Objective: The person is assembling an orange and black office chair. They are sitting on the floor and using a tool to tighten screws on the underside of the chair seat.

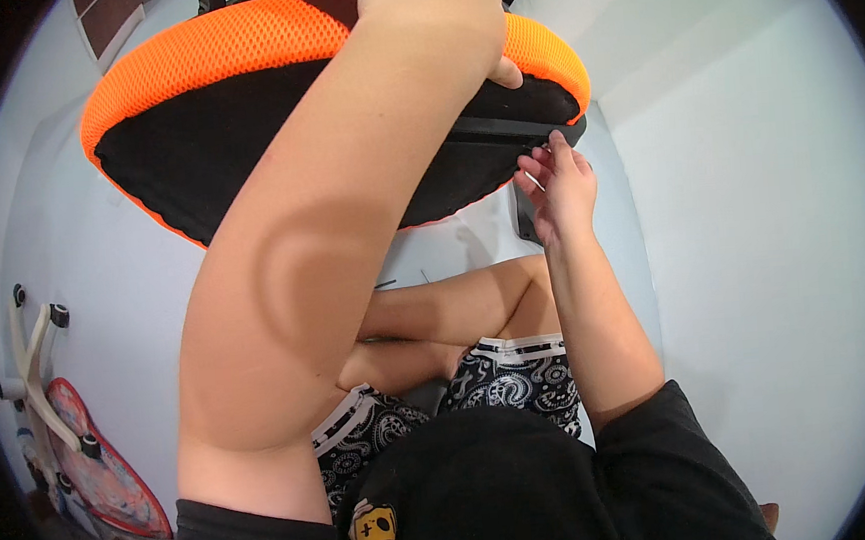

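A chair seat [236,48] with an orange mesh rim is tipped up before me, its black fabric underside [212,125] facing me. Across that underside runs a black bar [503,131]. My left arm reaches up over the seat. My left hand [481,26] bends round the seat at the top, one fingertip on the black cloth; its other fingers are mostly hidden. At the bar's right end my right hand [562,181] is closed, with thumb and fingertips drawn together. Whatever small thing they pinch is too small to make out.
A white chair base [38,368] with black casters stands at the left, near a red-edged patterned cushion-like piece [110,458]. A black part [526,213] stands below the seat's right end. Thin dark rods [385,284] lie by my crossed legs. A white wall [758,197] rises at the right.
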`<move>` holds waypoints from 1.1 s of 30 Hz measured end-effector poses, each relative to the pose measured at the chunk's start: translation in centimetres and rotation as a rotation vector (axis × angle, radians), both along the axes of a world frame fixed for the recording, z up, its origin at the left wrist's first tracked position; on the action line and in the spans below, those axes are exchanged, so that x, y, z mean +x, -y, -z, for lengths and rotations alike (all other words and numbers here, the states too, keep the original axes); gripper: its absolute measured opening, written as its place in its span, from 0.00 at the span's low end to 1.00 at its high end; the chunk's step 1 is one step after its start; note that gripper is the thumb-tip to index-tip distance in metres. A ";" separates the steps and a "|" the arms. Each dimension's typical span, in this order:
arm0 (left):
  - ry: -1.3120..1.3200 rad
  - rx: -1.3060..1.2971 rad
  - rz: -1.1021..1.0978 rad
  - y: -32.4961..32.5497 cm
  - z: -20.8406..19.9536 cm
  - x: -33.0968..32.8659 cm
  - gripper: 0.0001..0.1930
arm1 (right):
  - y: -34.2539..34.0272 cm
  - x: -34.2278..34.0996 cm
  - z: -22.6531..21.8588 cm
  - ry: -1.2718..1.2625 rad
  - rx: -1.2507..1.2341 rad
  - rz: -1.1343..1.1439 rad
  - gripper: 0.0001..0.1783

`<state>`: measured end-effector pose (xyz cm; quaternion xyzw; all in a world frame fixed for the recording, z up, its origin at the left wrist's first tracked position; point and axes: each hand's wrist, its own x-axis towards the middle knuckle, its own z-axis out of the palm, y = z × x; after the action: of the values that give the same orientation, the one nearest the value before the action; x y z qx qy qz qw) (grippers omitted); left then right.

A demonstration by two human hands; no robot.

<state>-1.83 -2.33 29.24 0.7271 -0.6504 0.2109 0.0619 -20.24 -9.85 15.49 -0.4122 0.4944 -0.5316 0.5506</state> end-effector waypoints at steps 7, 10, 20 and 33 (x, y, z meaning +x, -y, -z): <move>-0.190 0.058 0.015 1.9 0.6 0.4 0.31 | 1.7 0.9 1.0 0.251 0.102 -0.008 0.15; -0.241 0.079 0.007 2.0 0.5 0.3 0.32 | 1.9 1.0 1.3 0.311 0.213 0.037 0.17; -0.335 0.203 -0.063 2.8 0.0 -0.1 0.32 | 2.8 -0.1 0.1 -0.448 -0.040 -0.140 0.12; -0.329 0.207 -0.023 2.5 0.0 -0.3 0.32 | 2.8 -0.5 0.2 -0.439 -0.014 -0.134 0.14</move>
<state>-2.17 -4.88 29.22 0.7617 -0.6413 0.0216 0.0898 -20.73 -12.63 15.25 -0.5539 0.5701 -0.3948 0.4608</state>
